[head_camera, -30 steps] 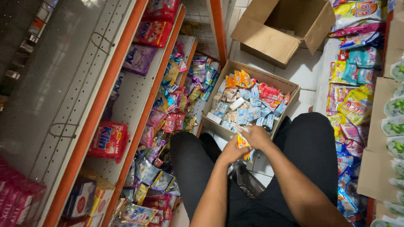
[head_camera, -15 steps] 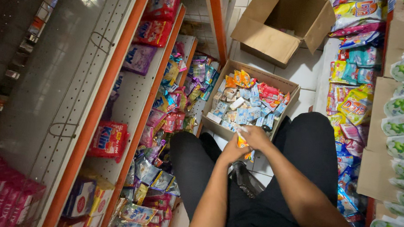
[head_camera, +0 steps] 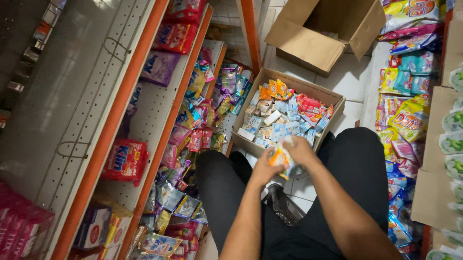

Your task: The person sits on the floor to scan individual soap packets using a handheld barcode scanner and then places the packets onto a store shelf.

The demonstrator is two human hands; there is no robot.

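Observation:
I am crouched in a shop aisle in black trousers. My left hand (head_camera: 263, 170) and my right hand (head_camera: 301, 152) meet over my knees, both gripping a small orange and white packet (head_camera: 282, 158). Just beyond my hands stands an open cardboard box (head_camera: 329, 95) filled with several small packets in blue, orange, red and white.
To the left runs a shelf unit with orange edges (head_camera: 160, 127) holding sachets and a red bag (head_camera: 124, 159). A second, empty cardboard box (head_camera: 325, 30) lies on the white tiled floor behind. Colourful pouches (head_camera: 407, 105) and green bottles (head_camera: 460, 122) line the right side.
My hands have stayed together on the small packet, shifting it slightly between the fingers. Nothing else has moved.

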